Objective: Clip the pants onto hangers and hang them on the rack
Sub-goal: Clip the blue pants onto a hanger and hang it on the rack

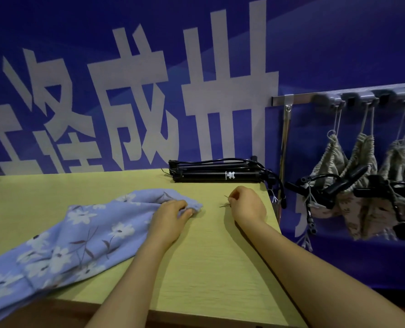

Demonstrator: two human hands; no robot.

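Gripped at one end by the left hand (pixel 170 213), the blue floral pants (pixel 62 242) lie on the table (pixel 220 268) while a thin wire-like piece (pixel 225 202) is pinched by the right hand (pixel 246 204); clipping is judged unstarted, so one of the black hangers (pixel 215 174) must be fetched.

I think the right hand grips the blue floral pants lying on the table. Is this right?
No. The left hand grips the pants on the table, as the head view shows; the right hand pinches a thin wire.
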